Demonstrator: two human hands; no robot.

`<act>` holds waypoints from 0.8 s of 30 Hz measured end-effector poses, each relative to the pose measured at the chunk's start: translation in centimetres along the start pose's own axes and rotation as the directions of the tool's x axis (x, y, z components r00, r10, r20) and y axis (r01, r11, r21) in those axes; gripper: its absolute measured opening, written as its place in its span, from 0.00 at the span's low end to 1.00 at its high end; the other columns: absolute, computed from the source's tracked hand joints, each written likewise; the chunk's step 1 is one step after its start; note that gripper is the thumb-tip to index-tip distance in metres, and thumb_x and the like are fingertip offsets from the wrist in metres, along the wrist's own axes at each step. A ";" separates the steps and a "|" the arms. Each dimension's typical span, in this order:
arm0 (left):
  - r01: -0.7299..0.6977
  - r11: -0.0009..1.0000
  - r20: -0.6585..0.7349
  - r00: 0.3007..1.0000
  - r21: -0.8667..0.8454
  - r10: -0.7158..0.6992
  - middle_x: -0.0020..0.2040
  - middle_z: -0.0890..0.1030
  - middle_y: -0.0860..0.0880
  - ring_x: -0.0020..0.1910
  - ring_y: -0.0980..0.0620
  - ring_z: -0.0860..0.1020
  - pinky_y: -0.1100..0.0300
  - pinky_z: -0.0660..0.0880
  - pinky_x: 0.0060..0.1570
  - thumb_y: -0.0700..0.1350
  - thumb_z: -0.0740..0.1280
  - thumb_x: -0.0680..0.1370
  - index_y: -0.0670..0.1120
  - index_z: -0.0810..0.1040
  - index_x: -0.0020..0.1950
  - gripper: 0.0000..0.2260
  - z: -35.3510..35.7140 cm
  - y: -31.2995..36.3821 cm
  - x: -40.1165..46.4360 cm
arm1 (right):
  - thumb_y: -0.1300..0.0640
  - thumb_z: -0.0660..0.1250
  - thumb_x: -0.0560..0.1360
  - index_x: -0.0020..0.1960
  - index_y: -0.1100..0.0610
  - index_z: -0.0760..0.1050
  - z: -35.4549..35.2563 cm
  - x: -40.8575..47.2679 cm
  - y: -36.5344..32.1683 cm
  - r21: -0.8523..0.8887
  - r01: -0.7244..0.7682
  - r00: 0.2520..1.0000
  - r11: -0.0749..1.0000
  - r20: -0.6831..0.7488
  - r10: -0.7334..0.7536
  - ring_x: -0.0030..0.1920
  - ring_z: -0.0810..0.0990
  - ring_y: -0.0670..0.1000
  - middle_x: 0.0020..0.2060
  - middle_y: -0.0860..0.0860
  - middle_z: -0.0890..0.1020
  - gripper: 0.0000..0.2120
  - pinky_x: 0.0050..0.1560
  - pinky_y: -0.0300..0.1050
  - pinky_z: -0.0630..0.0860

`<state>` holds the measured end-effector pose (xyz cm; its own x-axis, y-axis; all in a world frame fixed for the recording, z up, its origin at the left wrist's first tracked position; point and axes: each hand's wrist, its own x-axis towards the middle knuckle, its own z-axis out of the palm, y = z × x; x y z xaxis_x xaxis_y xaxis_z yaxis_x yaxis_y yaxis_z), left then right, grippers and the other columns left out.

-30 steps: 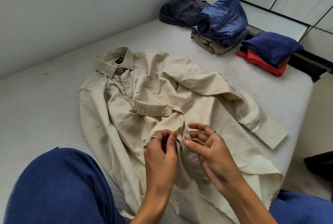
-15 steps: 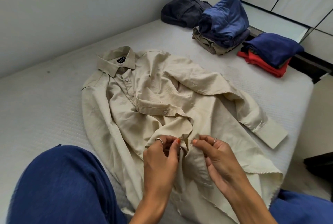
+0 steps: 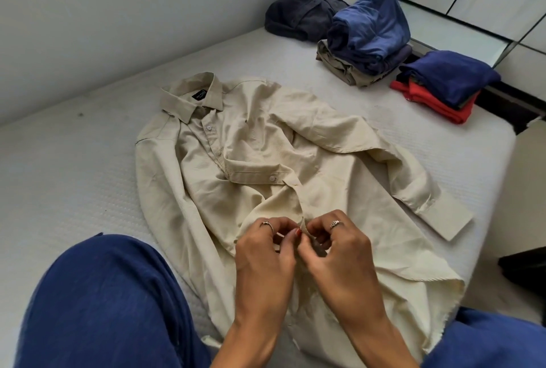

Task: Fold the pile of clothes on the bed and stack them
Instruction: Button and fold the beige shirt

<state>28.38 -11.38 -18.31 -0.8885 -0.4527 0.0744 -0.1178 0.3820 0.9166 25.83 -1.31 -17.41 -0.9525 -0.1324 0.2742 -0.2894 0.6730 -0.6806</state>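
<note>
Crumpled beige woven shirt point(image 3: 266, 143) on textured mattress point(image 3: 74, 166), both hands pinching its placket edge

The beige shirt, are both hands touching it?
Touching. The head view shows the left hand and the right hand pinching the beige shirt at its front edge.

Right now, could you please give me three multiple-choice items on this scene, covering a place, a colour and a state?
1. Where is the shirt collar?
A. far end, near the wall
B. under the hands
C. on the red garment

2. What colour tops the red garment?
A. white
B. navy
C. green

3. What are the left hand and right hand doing?
A. resting flat
B. pinching the shirt front
C. lifting a stack

Answers: A, the collar lies farthest away; B, a navy piece sits on it; B, both hands' fingers curl on the placket.
</note>
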 end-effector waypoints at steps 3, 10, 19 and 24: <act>0.147 0.984 0.093 0.986 -0.104 -0.138 0.36 0.84 0.54 0.38 0.60 0.82 0.55 0.80 0.45 0.39 0.71 0.73 0.49 0.84 0.41 0.05 -0.2 -0.2 0.3 | 0.64 0.75 0.67 0.39 0.55 0.78 0.0 -0.1 0.4 0.039 -0.051 0.999 0.998 0.009 0.051 0.39 0.76 0.43 0.36 0.45 0.77 0.08 0.39 0.26 0.69; 0.376 0.855 0.202 0.925 -0.357 -0.322 0.37 0.85 0.47 0.40 0.49 0.84 0.51 0.81 0.49 0.36 0.70 0.74 0.42 0.84 0.42 0.04 0.2 -0.6 0.4 | 0.61 0.74 0.70 0.38 0.48 0.82 -0.5 -0.5 0.4 0.374 -0.399 0.917 0.837 0.182 0.355 0.38 0.84 0.42 0.35 0.45 0.85 0.08 0.42 0.36 0.78; 0.406 0.770 0.175 0.912 -0.492 -0.370 0.39 0.85 0.45 0.42 0.48 0.84 0.56 0.80 0.46 0.36 0.72 0.73 0.42 0.84 0.44 0.03 0.5 -1.1 0.3 | 0.62 0.67 0.76 0.42 0.57 0.84 0.0 -0.7 0.1 0.554 -0.517 0.854 0.653 0.286 0.434 0.41 0.85 0.54 0.37 0.54 0.86 0.08 0.48 0.49 0.80; 0.415 0.770 0.210 0.910 -0.485 -0.359 0.40 0.86 0.46 0.44 0.48 0.84 0.55 0.79 0.49 0.37 0.72 0.73 0.43 0.84 0.45 0.03 0.5 -1.1 0.3 | 0.65 0.71 0.72 0.39 0.54 0.83 0.0 -0.1 0.1 0.518 -0.527 0.848 0.674 0.272 0.454 0.38 0.85 0.49 0.35 0.51 0.85 0.07 0.42 0.41 0.80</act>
<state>28.00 -11.59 -19.47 -0.8590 -0.3800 -0.3432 -0.2447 -0.2843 0.9270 25.95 -1.23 -17.47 -0.9652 -0.0047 -0.2613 0.2578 0.1462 -0.9551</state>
